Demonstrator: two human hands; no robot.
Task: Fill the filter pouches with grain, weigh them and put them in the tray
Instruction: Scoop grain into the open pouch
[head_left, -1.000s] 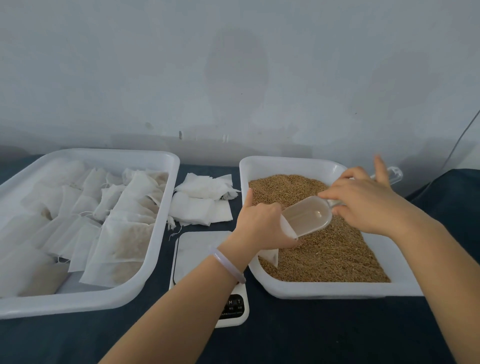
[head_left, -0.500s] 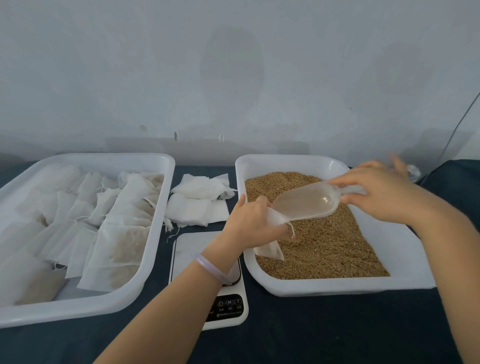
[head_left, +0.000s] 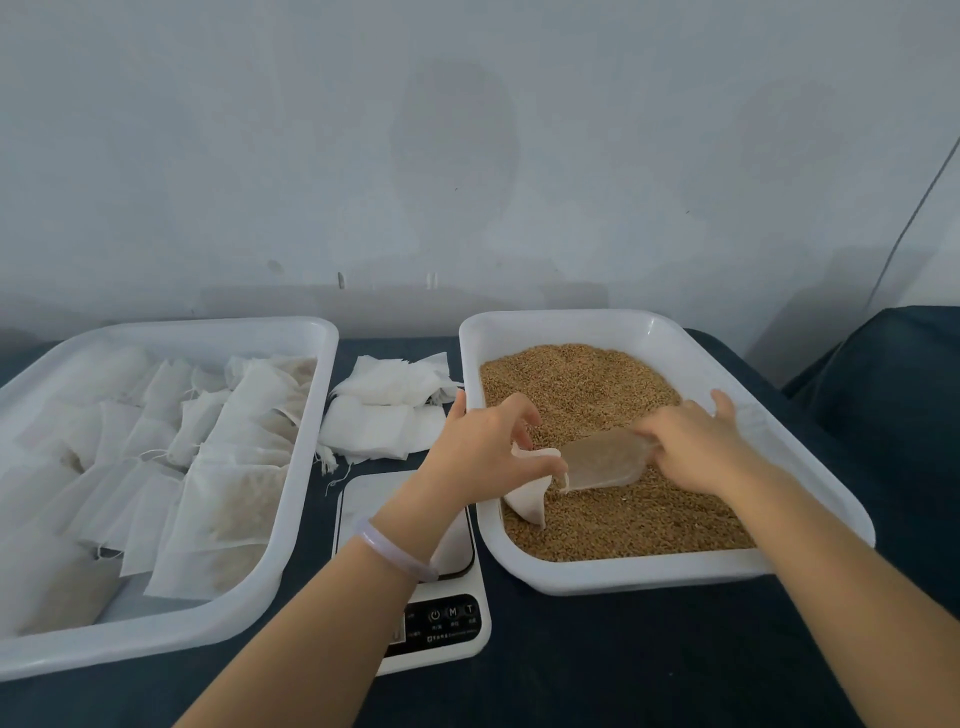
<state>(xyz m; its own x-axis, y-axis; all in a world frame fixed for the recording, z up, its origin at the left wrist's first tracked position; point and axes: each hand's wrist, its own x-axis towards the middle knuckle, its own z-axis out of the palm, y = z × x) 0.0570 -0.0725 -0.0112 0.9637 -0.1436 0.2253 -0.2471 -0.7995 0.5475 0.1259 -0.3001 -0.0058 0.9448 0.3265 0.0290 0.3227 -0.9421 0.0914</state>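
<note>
Filling over the grain tray (head_left: 675, 574): our left hand (head_left: 478, 447) pinches the pouch (head_left: 527, 501) open, right hand (head_left: 691, 447) grips the scoop (head_left: 602, 460) at its mouth; next we tip steadily, then weigh.

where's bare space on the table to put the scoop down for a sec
The dark cloth in front of the grain tray, between the scale and the right forearm, is bare. So is the strip right of that tray. Crowded: the gap between the trays holds the empty pouches and scale; filled pouches cover the left tray.
</note>
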